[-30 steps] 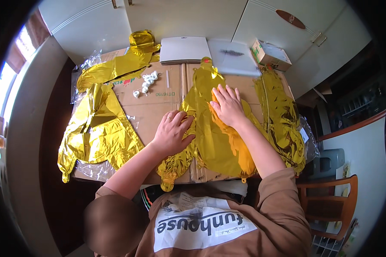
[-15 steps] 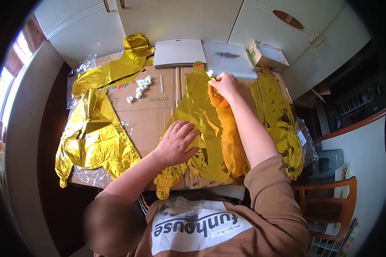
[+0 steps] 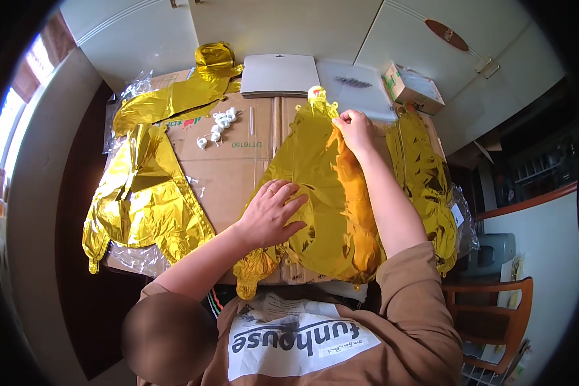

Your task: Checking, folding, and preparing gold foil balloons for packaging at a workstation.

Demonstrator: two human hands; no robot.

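Note:
A large uninflated gold foil balloon (image 3: 305, 154) lies flat in front of me, its narrow end pointing to the far side. My left hand (image 3: 273, 214) rests on its left part, fingers stretched and apart, a ring on one. At the upper right edge, my right hand (image 3: 356, 130) pinches the foil balloon between thumb and fingers. Below that hand, an orange-gold crumpled strip (image 3: 359, 222) runs down the balloon's right side. A pale round piece with a red mark (image 3: 316, 94) shows at the narrow end.
More gold foil balloons lie at the left (image 3: 145, 206), far left (image 3: 167, 100) and right (image 3: 424, 186). Several small white rolls (image 3: 217, 128) and a clear straw (image 3: 251, 121) sit on the cardboard (image 3: 235, 170). White sheets (image 3: 279, 76) and a small box (image 3: 413, 89) stand behind.
My right hand has moved a little to the right with the foil edge in its pinch. The balloon's narrow end now looks more spread. My left hand stays on the foil.

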